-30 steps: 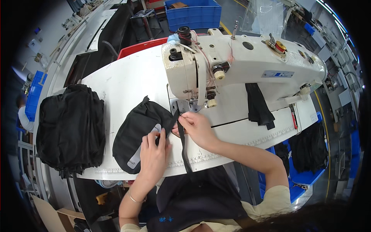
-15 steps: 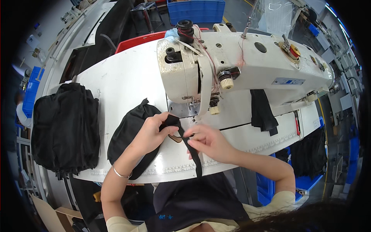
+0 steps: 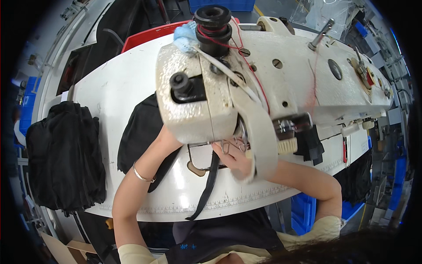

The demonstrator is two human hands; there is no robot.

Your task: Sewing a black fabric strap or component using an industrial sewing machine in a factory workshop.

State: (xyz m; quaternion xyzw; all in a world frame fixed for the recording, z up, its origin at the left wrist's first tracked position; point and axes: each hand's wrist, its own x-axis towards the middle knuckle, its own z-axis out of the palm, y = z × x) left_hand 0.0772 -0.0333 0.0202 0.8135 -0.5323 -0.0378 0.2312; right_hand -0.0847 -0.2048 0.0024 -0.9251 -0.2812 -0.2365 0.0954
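Note:
The white sewing machine's head (image 3: 193, 119) looms large and covers much of my hands. My left hand (image 3: 169, 140) reaches behind it from the left; only its back and wrist show, the fingers hidden. To the right of the needle area, my right hand (image 3: 233, 159) is bent, its fingers pressed together at the upper end of a narrow black fabric strip (image 3: 208, 185). Its fingertips are partly covered by the machine. The strip trails down to the table's front edge. A black fabric piece (image 3: 138, 134) lies under and beside my left forearm.
A thick stack of black fabric pieces (image 3: 66, 158) sits at the table's left end. More black strips (image 3: 311, 147) lie right of the machine head, near a red-handled tool (image 3: 345, 149). A ruler scale runs along the front edge. A blue crate (image 3: 303, 213) stands below the right side.
Both hands have moved forward under the machine head, carrying the strip's upper end along. My view has come closer to the machine, which now hides my left fingers.

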